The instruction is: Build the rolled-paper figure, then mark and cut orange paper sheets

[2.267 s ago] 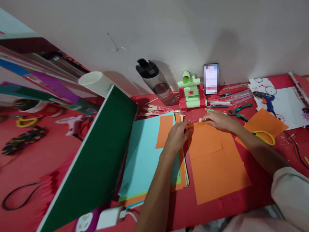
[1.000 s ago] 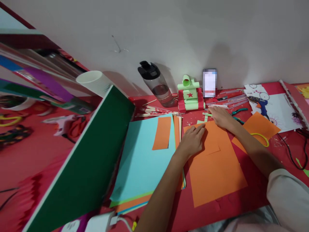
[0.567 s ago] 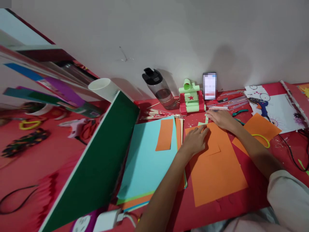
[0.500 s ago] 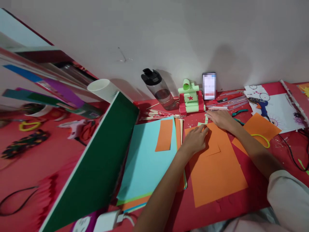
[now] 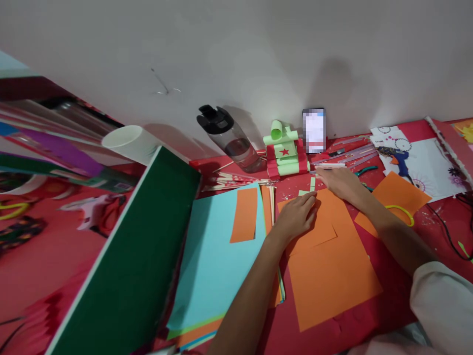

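My left hand [image 5: 298, 213] lies palm down with its fingers outstretched on a smaller piece of orange paper [image 5: 320, 235], which rests on a larger orange sheet [image 5: 334, 281]. At that sheet's upper edge is my right hand [image 5: 340, 181], its fingers extended to the left and partly hidden. Just behind those fingers is a thin white stick-like item [image 5: 331, 166]; I see no clear grip on it. Between the hands are a narrow light green paper strip [image 5: 313, 184] and another green scrap by the left fingertips.
Left of the hands is a paper stack topped with light blue [image 5: 210, 256], bearing an orange strip [image 5: 244, 216]. A green board [image 5: 121, 266] leans beyond. Behind stand a water bottle [image 5: 234, 140], a green-and-red paper model [image 5: 285, 155] and a phone [image 5: 314, 130]. A glue gun [image 5: 401, 160] lies right.
The camera view has shifted slightly, so things at the left sit further left. More of the smaller orange piece's lower edge shows. Both hands stay nearly in place.
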Available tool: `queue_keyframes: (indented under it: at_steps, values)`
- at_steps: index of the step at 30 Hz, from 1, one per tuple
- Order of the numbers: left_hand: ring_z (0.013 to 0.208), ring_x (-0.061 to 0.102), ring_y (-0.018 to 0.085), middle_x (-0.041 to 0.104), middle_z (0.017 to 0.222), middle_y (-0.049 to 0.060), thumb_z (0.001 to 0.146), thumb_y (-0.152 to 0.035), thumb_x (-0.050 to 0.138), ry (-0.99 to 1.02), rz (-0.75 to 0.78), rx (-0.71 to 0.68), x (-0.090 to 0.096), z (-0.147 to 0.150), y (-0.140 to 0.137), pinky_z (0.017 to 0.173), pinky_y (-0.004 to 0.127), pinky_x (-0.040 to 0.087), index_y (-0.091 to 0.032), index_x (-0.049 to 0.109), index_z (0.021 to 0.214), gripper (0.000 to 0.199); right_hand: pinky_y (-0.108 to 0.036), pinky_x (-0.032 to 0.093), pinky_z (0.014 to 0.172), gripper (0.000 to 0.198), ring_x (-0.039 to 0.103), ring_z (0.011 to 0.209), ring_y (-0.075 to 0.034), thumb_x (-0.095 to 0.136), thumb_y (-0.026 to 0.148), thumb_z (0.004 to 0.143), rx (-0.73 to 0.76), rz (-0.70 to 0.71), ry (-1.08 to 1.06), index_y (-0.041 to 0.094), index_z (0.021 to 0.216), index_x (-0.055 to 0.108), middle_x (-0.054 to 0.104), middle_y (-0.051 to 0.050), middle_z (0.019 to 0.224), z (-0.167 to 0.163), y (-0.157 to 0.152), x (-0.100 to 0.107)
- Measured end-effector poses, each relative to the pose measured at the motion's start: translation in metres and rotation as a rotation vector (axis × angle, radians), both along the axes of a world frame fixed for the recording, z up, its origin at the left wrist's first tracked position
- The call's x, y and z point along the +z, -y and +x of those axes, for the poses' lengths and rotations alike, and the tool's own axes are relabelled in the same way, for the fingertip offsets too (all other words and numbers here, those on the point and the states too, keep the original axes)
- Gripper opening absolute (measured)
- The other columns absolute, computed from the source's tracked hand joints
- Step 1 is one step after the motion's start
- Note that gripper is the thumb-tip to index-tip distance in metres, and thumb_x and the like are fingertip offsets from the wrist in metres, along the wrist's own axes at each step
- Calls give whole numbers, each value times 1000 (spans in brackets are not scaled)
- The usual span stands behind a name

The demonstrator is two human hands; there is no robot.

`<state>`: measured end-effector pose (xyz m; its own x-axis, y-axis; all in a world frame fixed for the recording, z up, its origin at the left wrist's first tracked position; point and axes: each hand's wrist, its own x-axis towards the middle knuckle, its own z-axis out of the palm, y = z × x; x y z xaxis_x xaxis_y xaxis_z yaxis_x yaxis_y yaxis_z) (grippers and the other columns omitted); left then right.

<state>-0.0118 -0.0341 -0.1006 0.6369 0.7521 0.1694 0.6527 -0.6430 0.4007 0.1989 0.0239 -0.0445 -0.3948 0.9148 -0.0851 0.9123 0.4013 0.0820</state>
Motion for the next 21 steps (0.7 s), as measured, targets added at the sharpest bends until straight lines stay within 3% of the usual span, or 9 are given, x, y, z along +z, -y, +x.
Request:
queue_keyframes:
  at_steps: [8,14,18,21]
  values:
    - [123,71,31,65,149,14,109,-27,43,18,18,11,-3,4,-2,99,49,59,-19,59,132,30,-37,43,79,43,74,98,-34,29,43,114,15,-76,22,24,138,60,79,-16,108,-6,1,1]
    - [118,73,28,67,147,12,110,-28,40,6,58,17,-1,6,-1,96,46,59,-20,59,132,30,-40,48,82,57,73,105,-39,47,46,109,-100,-79,68,10,154,45,78,-23,112,-9,13,12]
    - [119,73,28,67,147,11,110,-27,40,4,75,11,0,6,0,97,45,59,-19,60,129,29,-41,50,85,58,71,109,-37,45,18,105,-94,-77,17,10,162,35,74,-24,123,5,21,24]
    - [120,72,28,68,146,11,109,-27,41,-1,72,7,-1,6,-1,97,45,59,-19,60,129,29,-40,50,92,67,69,115,-31,42,1,94,38,-94,-171,21,158,47,70,-18,134,22,19,33]
